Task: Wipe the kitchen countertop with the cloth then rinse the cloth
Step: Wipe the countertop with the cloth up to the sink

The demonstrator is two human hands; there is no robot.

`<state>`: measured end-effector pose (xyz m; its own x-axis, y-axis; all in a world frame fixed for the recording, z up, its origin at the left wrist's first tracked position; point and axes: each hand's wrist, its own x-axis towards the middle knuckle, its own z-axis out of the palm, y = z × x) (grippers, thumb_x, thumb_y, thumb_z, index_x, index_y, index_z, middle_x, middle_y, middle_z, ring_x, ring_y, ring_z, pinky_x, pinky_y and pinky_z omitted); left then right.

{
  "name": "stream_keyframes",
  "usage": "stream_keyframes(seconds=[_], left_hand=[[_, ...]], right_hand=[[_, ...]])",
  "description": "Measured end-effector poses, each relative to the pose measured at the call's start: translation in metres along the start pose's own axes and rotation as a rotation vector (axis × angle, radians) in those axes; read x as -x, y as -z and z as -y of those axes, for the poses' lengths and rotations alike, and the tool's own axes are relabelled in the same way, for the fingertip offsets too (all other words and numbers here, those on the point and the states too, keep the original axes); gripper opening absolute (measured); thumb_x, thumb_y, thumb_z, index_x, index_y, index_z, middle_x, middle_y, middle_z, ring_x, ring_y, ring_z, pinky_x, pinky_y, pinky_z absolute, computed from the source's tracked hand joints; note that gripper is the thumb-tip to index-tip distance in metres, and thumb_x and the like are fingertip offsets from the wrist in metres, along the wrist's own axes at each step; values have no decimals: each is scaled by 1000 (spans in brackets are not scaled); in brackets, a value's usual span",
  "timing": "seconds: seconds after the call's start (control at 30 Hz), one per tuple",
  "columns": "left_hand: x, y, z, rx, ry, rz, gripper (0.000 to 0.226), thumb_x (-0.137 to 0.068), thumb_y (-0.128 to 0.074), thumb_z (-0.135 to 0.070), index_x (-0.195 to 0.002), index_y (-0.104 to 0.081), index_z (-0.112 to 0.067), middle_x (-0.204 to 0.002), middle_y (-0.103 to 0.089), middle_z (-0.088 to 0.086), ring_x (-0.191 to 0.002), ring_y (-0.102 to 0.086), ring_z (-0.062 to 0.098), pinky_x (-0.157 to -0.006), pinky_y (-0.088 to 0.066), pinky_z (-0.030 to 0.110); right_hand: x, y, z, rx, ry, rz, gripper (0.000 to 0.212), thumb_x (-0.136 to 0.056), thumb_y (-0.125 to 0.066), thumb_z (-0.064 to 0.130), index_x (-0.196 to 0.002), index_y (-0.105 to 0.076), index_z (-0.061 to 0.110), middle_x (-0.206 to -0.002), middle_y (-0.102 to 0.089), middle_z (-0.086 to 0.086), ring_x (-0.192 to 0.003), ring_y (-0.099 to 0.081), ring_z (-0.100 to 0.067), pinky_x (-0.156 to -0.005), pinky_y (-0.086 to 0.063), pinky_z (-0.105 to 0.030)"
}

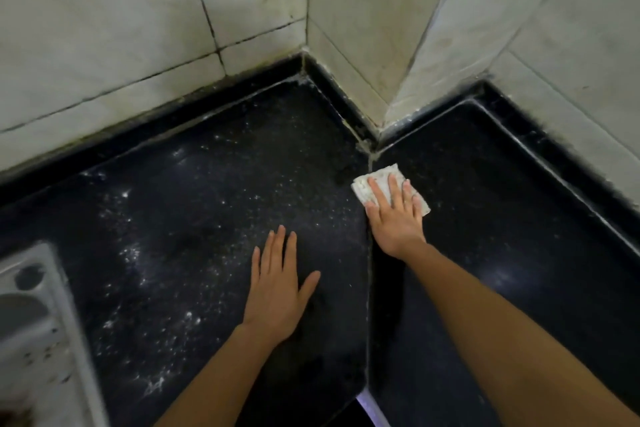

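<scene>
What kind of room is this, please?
Probably a kitchen corner: a dark speckled stone countertop, pale tiled walls behind it, and the edge of a metal sink at the left. The right hand presses a cloth flat on it.

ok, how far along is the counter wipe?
Done: the right slab looks mostly free of specks. In hand: the right hand presses the cloth flat beside the seam; the left hand rests flat on the left slab. Left: white specks cover the left slab, and the cloth has not gone to the sink for rinsing.
</scene>
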<state>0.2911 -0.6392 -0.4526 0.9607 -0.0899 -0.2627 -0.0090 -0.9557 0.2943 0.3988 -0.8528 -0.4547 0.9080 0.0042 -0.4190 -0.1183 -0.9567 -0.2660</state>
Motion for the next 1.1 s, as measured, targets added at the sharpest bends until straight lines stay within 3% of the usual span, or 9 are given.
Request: stream_keyframes(seconds=[0.17, 0.33, 0.5, 0.6, 0.7, 0.83, 1.03, 1.1], left_hand=[[-44, 39, 51, 30, 186, -59, 76, -97, -25, -54, -151, 5, -11, -158, 14, 10, -145, 15, 22, -115, 12, 37], [-70, 58, 104, 91, 335, -8, 83, -95, -26, -58, -151, 6, -7, -157, 17, 14, -145, 15, 26, -116, 10, 39], [-84, 67, 142, 58, 402, -14, 83, -93, -18, -60, -150, 9, -6, -157, 18, 9, -144, 19, 21, -117, 10, 39], [-91, 68, 151, 48, 412, 58, 83, -93, -15, -61, -149, 13, -7, -156, 23, 9, -143, 22, 22, -117, 10, 38], [-95, 68, 152, 56, 424, 120, 83, -93, -14, -61, -148, 17, -7, -155, 27, 10, -143, 24, 23, -116, 11, 39], [-97, 70, 152, 67, 424, 159, 83, -93, -12, -60, -147, 20, -7, -153, 30, 11, -142, 26, 23, -116, 12, 40], [-98, 74, 152, 73, 419, 211, 83, -92, -9, -62, -146, 23, -7, -152, 33, 11, -140, 29, 24, -116, 13, 40], [-98, 75, 152, 75, 421, 220, 84, -92, -8, -63, -146, 23, -7, -151, 34, 11, -140, 29, 23, -116, 13, 40]], right_hand=[[-21, 2, 8, -2, -26, -48, 52, -103, -14, 44, -150, 7, 42, -160, 18, 1, -145, 21, -22, -117, 14, -41], [19, -16, 13, 48, 121, -44, 50, -100, -13, 49, -148, 5, 48, -161, 12, 2, -146, 18, -19, -115, 14, -35], [45, -22, 3, 130, 236, 1, 61, -79, 19, 72, -138, 9, 61, -155, 23, 12, -142, 27, -11, -109, 26, -22], [22, -12, -2, 131, 175, -47, 60, -83, 9, 71, -141, 5, 58, -158, 19, 8, -144, 24, -16, -113, 19, -27], [-13, -4, 12, 44, -39, -105, 54, -96, -10, 57, -148, 4, 47, -161, 15, -2, -146, 19, -25, -118, 8, -42], [-39, -6, 57, -58, -211, -156, 55, -102, -17, 47, -152, 3, 38, -160, 15, -8, -146, 16, -28, -117, 11, -44], [-45, -14, 93, -10, -134, -102, 58, -101, -15, 49, -151, 10, 35, -159, 19, -11, -146, 17, -31, -116, 12, -44], [-36, -14, 93, 21, -25, -73, 56, -101, -13, 50, -151, 11, 39, -159, 19, -8, -146, 17, -28, -115, 13, -41]])
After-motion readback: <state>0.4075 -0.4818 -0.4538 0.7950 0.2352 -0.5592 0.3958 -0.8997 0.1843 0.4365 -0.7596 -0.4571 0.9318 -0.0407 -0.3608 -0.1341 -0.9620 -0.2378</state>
